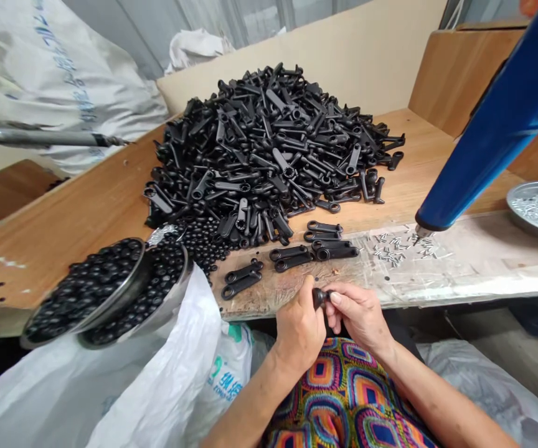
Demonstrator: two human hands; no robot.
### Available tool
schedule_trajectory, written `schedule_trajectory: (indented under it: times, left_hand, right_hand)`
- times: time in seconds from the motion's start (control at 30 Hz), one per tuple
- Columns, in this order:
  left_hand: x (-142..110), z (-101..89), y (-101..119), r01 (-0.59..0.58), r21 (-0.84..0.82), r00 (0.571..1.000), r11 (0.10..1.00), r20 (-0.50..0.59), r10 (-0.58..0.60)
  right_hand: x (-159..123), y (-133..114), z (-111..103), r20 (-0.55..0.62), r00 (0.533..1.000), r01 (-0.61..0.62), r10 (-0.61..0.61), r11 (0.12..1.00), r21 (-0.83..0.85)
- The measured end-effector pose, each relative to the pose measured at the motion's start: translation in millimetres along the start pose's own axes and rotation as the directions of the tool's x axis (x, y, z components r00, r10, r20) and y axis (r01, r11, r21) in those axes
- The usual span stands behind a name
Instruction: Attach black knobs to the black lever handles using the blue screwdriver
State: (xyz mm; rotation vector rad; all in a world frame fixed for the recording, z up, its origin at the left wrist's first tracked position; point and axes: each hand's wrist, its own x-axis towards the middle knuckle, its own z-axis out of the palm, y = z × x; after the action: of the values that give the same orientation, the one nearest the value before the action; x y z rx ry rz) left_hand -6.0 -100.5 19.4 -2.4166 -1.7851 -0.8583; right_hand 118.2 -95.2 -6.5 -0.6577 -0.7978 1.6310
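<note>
Showing in the head view, a small black piece [318, 298] is grasped between the curled left hand [299, 326] and the fingertips of the right hand [361, 314], perhaps so that both ends are steadied. Beyond the left hand, black levers [294, 261] are laid in groups on the surface [259, 301], seemingly for easy reach; metal pins [391, 257] are spread beyond the right hand, by the blue driver [486, 137].

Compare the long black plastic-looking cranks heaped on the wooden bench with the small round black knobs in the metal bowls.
Shape: the cranks are elongated, with ringed ends; the knobs are rounded.
Size: each crank is longer than a knob.
Placing: the cranks form a mound on the bench; the knobs fill the bowls.
Both are black.
</note>
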Motion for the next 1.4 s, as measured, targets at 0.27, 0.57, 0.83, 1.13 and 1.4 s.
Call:
schedule_trajectory:
  times: [0.27, 0.57, 0.83, 1.13, 1.4]
  left_hand:
    - [6, -7.1, -8, 0.264, -0.314, 0.957, 0.912, 0.2, -0.209]
    - [2, -32.9, -62, 0.713, -0.614, 0.667, 0.34, 0.743, -0.057]
    - [-22, -57.8, -111, 0.21, -0.162, 0.978, 0.964, 0.036, -0.207]
    - [-23, -41.4, -138, 0.025, 0.08, 0.993, 0.997, -0.119, -0.015]
    - [-17, -43.2, -144, 0.081, 0.076, 0.994, 0.994, -0.086, -0.075]
  right_hand:
    - [6, -7, 2, 0.048, 0.998, 0.047, -0.03, 0.919, -0.391]
    - [30, -18, 27, 0.742, 0.667, 0.744, -0.072, 0.133, -0.655]
    - [73, 10, 81, 0.594, 0.781, 0.624, 0.192, -0.232, -0.746]
    - [92, 7, 83, 0.517, 0.842, 0.539, 0.152, -0.276, -0.796]
    - [93, -38, 22, 0.471, 0.88, 0.402, 0.059, -0.62, -0.674]
